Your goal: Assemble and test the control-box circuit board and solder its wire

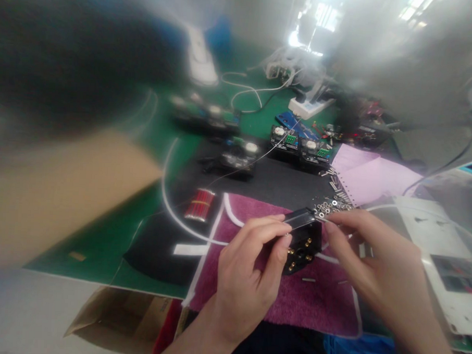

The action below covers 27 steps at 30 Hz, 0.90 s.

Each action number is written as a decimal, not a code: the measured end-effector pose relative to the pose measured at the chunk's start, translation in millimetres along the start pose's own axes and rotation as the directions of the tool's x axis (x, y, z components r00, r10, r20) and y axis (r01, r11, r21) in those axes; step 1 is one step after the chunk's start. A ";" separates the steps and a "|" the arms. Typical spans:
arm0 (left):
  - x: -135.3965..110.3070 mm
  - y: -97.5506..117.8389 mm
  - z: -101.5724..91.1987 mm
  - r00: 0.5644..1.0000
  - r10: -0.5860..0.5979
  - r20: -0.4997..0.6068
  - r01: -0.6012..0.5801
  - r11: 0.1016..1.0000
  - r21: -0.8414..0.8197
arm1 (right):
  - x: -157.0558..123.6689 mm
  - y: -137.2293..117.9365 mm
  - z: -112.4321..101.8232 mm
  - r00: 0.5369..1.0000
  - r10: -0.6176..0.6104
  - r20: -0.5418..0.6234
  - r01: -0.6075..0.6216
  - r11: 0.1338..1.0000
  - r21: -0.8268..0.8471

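My left hand (247, 271) grips a small black box-shaped module (303, 242) with brass fittings on its face, thumb and fingers closed around its left side above a maroon towel (316, 300). My right hand (366, 250) is at the module's upper right corner, its fingertips pinched together on something too small to make out. A pile of small metal washers and screws (332, 204) lies just beyond the module.
Similar black modules (300, 146) stand on a black mat (267, 181) at the back, near a white power strip (307, 104) and cables. A red bundle (199, 204) lies left. Pink paper (372, 175) sits right; a cardboard box (55, 190) left.
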<state>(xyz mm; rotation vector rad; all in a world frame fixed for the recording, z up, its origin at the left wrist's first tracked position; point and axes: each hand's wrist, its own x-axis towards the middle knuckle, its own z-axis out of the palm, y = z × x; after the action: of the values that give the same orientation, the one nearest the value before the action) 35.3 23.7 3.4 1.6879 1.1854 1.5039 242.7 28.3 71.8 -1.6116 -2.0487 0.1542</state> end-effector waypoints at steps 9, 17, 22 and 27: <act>-3.1 -2.7 -2.0 1.000 0.002 0.013 -0.003 0.999 0.032 | 3.3 -1.1 -2.9 0.998 -0.061 -0.001 0.061 0.995 -0.080; -4.4 -2.5 -1.7 1.000 -0.001 0.005 0.001 1.000 0.016 | 6.4 4.1 2.4 0.995 -0.087 0.050 0.091 0.993 -0.072; -3.8 -2.7 -1.8 1.000 -0.005 0.015 0.005 1.000 0.002 | 6.1 9.1 1.4 0.992 -0.093 0.080 0.103 0.987 -0.124; -4.6 -3.8 -1.7 1.000 -0.017 0.016 0.017 1.000 -0.007 | 4.0 14.7 1.5 0.983 -0.152 0.106 0.171 0.964 -0.204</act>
<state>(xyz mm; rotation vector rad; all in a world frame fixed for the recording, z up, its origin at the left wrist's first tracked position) 32.9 21.1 -1.7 1.6781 1.1820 1.4799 254.1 36.6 66.0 -1.5746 -2.3229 -0.0550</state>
